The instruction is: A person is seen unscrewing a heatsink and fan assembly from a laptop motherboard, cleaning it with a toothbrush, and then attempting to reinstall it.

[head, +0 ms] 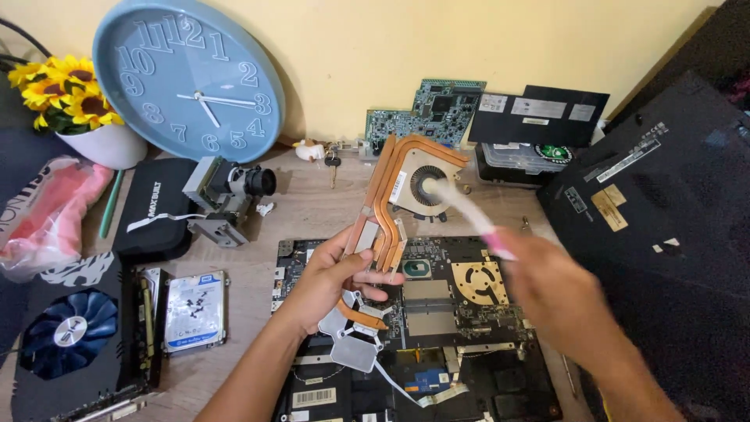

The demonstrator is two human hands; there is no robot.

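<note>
Two hands up over the open laptop (437,328) on my worktop. Left hand (332,281) has its grip wrapped tight around the copper heatpipes of the cooler (391,211), holding it tilted with the fan end up and away from the palm. Right hand (558,293) is blurred; its grip looks closed on a brush (469,211) with a pink handle, tip touching the fan. Hard drive (195,311) lies well off to the left of the left grip, clock (187,78) further back.
</note>
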